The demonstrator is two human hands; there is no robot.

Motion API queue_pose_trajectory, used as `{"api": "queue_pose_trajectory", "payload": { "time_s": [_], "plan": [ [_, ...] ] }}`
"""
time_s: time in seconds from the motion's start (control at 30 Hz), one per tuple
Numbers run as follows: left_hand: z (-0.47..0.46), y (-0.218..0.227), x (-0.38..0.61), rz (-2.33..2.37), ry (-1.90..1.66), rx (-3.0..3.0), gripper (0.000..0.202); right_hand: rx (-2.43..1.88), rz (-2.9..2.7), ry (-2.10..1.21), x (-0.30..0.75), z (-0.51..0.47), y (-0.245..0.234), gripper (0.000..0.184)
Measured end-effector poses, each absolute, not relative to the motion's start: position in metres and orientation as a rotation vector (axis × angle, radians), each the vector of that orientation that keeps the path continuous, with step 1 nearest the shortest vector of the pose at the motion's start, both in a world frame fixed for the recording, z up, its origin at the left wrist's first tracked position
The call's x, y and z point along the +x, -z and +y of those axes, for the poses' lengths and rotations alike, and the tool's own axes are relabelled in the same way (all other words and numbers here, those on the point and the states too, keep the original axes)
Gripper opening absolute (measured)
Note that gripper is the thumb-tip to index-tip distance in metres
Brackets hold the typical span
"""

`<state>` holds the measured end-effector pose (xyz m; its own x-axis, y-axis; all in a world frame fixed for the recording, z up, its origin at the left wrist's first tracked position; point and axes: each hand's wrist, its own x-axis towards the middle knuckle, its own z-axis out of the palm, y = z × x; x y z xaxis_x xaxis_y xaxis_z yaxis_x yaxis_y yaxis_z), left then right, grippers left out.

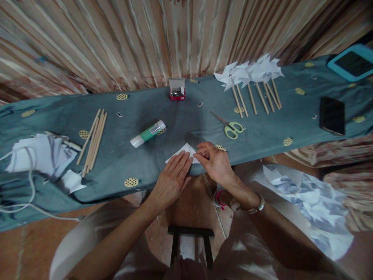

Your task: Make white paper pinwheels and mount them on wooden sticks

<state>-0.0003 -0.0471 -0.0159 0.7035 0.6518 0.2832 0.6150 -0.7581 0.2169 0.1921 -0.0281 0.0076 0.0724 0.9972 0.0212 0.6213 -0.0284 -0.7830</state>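
A small piece of white paper (188,148), folded to a triangle, lies at the near edge of the cloth-covered table. My left hand (174,177) rests flat on it with the fingers stretched out. At its right corner, my right hand (215,161) has its thumb and fingers pinched on the paper. Beyond my hands lie a glue stick (148,133) with a green label and scissors (230,126) with pale green handles. Part of the paper is hidden under my left fingers.
Several paper pinwheels (250,74) on sticks lie at the back right, near a black phone (332,115) and a blue-framed device (352,62). A red box of pins (177,90) stands at the back. Wooden sticks (95,142), stacked paper (40,155) and a white cable (32,186) occupy the left.
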Motion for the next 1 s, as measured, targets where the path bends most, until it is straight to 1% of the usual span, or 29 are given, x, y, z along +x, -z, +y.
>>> {"api": "queue_pose_trajectory", "payload": {
  "time_s": [0.27, 0.5, 0.63, 0.77, 1.0],
  "plan": [
    [-0.047, 0.018, 0.001, 1.039, -0.520, 2.816, 0.051, -1.729, -1.653, -0.725, 0.192, -0.028, -0.006, 0.019],
    [-0.047, 0.019, 0.001, 1.034, -0.521, 2.858, 0.050, -1.648, -1.770, -0.567, 0.191, -0.036, -0.004, 0.020],
    [-0.047, 0.018, 0.001, 1.029, -0.480, 2.865, 0.049, -1.587, -1.865, -0.438, 0.190, -0.046, -0.004, 0.027],
    [-0.046, 0.017, 0.002, 1.044, -0.426, 2.843, 0.050, -1.564, -1.895, -0.396, 0.189, -0.051, -0.001, 0.036],
    [-0.045, 0.015, -0.015, 1.070, -0.481, 2.825, 0.051, -1.560, -1.887, -0.434, 0.196, -0.053, 0.010, 0.037]
  ]
}}
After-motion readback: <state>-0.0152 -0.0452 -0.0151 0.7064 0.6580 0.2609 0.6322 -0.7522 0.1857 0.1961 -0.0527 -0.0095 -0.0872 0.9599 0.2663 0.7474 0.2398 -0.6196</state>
